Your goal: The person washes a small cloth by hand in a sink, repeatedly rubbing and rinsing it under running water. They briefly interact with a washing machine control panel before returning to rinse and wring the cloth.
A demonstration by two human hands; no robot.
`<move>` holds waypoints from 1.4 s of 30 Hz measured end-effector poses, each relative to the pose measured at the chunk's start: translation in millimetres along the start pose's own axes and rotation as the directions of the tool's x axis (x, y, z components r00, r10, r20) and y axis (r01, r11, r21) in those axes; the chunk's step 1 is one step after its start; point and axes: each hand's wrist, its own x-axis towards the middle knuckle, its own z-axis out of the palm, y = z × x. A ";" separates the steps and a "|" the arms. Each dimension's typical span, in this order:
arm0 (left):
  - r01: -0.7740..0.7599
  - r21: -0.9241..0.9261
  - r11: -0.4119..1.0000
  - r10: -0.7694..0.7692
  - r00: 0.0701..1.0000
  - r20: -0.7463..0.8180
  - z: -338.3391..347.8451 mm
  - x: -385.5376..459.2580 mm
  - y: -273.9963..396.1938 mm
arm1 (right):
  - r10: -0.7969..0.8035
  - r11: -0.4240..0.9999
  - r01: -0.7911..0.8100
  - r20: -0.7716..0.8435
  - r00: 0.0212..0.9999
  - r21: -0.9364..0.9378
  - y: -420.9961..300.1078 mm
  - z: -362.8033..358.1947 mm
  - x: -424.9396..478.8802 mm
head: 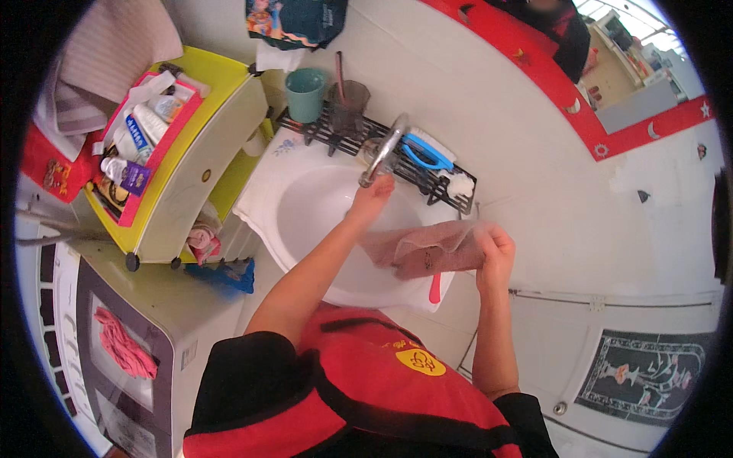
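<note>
A white ceramic washbasin [309, 240] lies before me, with a curved metal faucet [389, 150] over its back edge. My left hand [373, 197] reaches across the basin to the faucet, just below the spout's end. Its fingers are partly hidden, so I cannot tell whether they grip anything there. A brownish-pink cloth [441, 249] hangs over the basin's right side. One end of it is pinched in my right hand [497, 249], which is just beyond the rim. The cloth looks slightly blurred.
Behind the basin, a black rack [349, 134] carries a green cup [305, 94], a dark translucent cup [347, 109] and a blue-handled brush [426, 151]. A yellow-topped cabinet [229, 68] and a washing machine [154, 309] stand left. A red-framed mirror [572, 109] hangs on the wall.
</note>
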 end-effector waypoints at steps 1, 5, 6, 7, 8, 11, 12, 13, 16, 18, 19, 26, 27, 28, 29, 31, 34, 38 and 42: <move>-0.016 -0.147 0.989 0.014 1.000 -0.011 12.0 0.0 7.1 | 0.022 1.000 -0.022 -0.018 1.000 0.022 0.1 -3.6 -0.8; 0.056 -0.427 0.903 -0.067 0.998 -0.013 26.4 -0.3 28.8 | 0.035 0.996 -0.028 -0.082 0.996 0.081 -5.9 -3.4 -7.5; 0.058 -0.451 0.891 -0.062 0.998 0.006 27.7 0.3 31.1 | 0.057 0.994 -0.048 -0.091 0.994 0.094 -5.5 -4.2 -8.6; 0.060 -0.474 0.879 -0.055 0.998 0.023 28.7 -0.1 31.3 | 0.079 0.992 -0.068 -0.098 0.992 0.108 -5.0 -4.6 -9.4; 0.103 -0.515 0.851 -0.103 0.994 0.028 26.2 -1.5 28.8 | 0.097 0.987 -0.083 -0.100 0.990 0.135 -4.8 -5.6 -9.2; 0.233 -0.680 0.695 -0.289 0.957 0.033 5.8 -3.2 12.9 | 0.111 0.972 -0.090 -0.088 0.990 0.215 -10.1 -9.0 -5.5; 0.277 -0.758 0.591 -0.385 0.922 0.037 -4.0 -5.0 -1.1 | 0.098 0.968 -0.076 -0.079 0.992 0.240 -15.7 -7.5 -5.6; 0.307 -0.824 0.476 -0.477 0.877 0.051 -12.8 -8.2 -13.4 | 0.086 0.961 -0.065 -0.069 0.994 0.268 -19.2 -6.1 -6.3; 0.253 -0.883 0.396 -0.492 0.870 0.029 -29.2 -14.8 -35.7 | 0.076 0.960 -0.063 -0.038 0.996 0.272 -26.8 -5.4 -3.8; 0.239 -0.885 0.399 -0.496 0.868 0.011 -31.5 -12.1 -38.5 | 0.070 0.963 -0.055 -0.047 0.996 0.262 -30.9 -3.9 -3.5; 0.231 -0.887 0.400 -0.498 0.867 0.001 -32.0 -10.3 -36.5 | 0.066 0.965 -0.051 -0.050 0.997 0.257 -32.5 -2.7 -3.0; 0.270 -0.837 0.476 -0.291 0.946 0.140 -9.1 -0.2 -8.1 | 0.091 0.958 -0.073 -0.050 0.995 0.278 -27.2 -5.8 -1.7; 0.258 -0.838 0.480 -0.233 0.959 0.161 -4.3 2.8 -2.1 | 0.092 0.955 -0.074 -0.048 0.995 0.286 -26.3 -5.2 -3.1; 0.245 -0.840 0.484 -0.175 0.968 0.182 0.8 5.8 3.9 | 0.093 0.953 -0.075 -0.047 0.995 0.294 -25.6 -4.4 -4.5; 0.243 -0.839 0.487 -0.159 0.969 0.188 6.4 8.3 9.6 | 0.100 0.952 -0.081 -0.050 0.994 0.294 -27.7 -2.5 -5.8; 0.243 -0.833 0.497 -0.131 0.970 0.204 18.6 11.0 28.8 | 0.114 0.950 -0.091 -0.061 0.992 0.299 -33.8 0.7 -7.9; 0.248 -0.849 0.466 -0.056 0.966 0.252 28.1 18.5 38.7 | 0.091 0.953 -0.077 -0.033 0.995 0.294 -29.7 -4.2 -7.8; 0.291 -0.885 0.364 -0.213 0.951 0.226 18.8 9.9 25.1 | 0.036 0.945 -0.045 0.034 0.999 0.323 -31.3 -8.3 -8.7; 0.275 -0.920 0.278 -0.284 0.939 0.195 2.5 -0.3 8.5 | 0.041 0.946 -0.052 0.042 0.998 0.321 -30.8 -8.6 -8.5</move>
